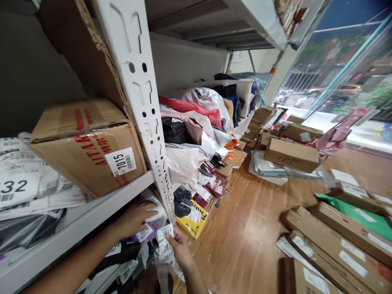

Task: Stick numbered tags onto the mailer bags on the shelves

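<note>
My right hand (181, 247) pinches a long strip of white number labels (165, 241), printed with 3011 at its top end; the strip hangs down in front of the lower shelf. My left hand (136, 218) reaches in under the shelf edge, fingers stretched out over a whitish plastic parcel (157, 214). Just below that hand lies a purple parcel (145, 232) with a white label. Whether the left fingertips press on the whitish parcel, I cannot tell. Black bagged parcels (122, 255) fill the lower shelf beneath my left forearm.
Above my left arm, a cardboard box (92, 151) marked 7015 sits on the shelf beside a white perforated post (143, 81). Past the post, bagged parcels (183, 163) and a yellow package (192, 218) are piled. Long cartons (337, 241) lie on the wooden floor (239, 237).
</note>
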{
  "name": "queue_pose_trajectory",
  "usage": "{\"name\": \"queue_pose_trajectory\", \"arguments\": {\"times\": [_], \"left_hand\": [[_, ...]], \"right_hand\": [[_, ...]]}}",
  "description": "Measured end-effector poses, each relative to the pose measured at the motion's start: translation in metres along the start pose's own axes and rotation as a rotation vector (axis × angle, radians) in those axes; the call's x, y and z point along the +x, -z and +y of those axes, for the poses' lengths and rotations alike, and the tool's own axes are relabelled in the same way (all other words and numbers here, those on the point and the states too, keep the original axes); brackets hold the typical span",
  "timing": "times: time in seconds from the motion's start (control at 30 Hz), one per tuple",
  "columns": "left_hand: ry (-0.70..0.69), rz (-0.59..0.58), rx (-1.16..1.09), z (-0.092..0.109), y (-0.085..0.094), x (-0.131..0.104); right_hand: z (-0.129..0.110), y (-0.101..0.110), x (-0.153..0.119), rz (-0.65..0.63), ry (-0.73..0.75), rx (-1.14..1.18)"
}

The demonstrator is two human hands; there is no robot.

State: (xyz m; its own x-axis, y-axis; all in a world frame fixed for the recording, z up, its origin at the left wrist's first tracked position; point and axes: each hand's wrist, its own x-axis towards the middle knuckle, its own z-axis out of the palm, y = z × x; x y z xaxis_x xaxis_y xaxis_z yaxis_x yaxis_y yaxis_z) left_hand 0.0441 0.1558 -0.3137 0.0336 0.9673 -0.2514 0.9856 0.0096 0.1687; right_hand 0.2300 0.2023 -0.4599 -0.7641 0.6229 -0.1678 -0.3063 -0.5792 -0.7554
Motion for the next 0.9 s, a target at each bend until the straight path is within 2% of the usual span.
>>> {"name": "queue_pose_trajectory", "arguments": {"times": [0.1, 0.23, 0.37, 0.47, 0.53, 0.63, 0.77, 0.9], "left_hand": [[-0.02, 0.007, 0.035, -0.002, -0.009, 0.006], [-0.091, 0.01, 0.002, -0.013, -0.019, 0.0], [-0.07, 0.045, -0.059, -0.025, -0.025, -0.008], [-0.009, 0.078, -0.082, -0.032, -0.028, -0.012], [0.032, 0.098, -0.108, -0.035, -0.03, -0.016], [0.034, 0.148, -0.17, -0.036, -0.032, -0.023], [-0.081, 0.264, -0.212, -0.032, -0.032, -0.034], [-0.153, 0.266, -0.176, -0.029, -0.033, -0.044]], "right_hand": [[-0.012, -0.025, 0.019, -0.022, 0.102, -0.002], [-0.013, -0.047, 0.043, 0.028, 0.202, -0.025], [-0.004, -0.049, 0.052, 0.084, 0.232, -0.033], [0.004, -0.043, 0.045, 0.211, 0.306, -0.111], [0.008, -0.04, 0.037, 0.241, 0.325, -0.207], [0.01, -0.038, 0.028, 0.156, 0.278, -0.273], [0.008, -0.038, 0.02, 0.095, 0.252, -0.293], [0.011, -0.039, 0.012, 0.01, 0.192, -0.367]]}}
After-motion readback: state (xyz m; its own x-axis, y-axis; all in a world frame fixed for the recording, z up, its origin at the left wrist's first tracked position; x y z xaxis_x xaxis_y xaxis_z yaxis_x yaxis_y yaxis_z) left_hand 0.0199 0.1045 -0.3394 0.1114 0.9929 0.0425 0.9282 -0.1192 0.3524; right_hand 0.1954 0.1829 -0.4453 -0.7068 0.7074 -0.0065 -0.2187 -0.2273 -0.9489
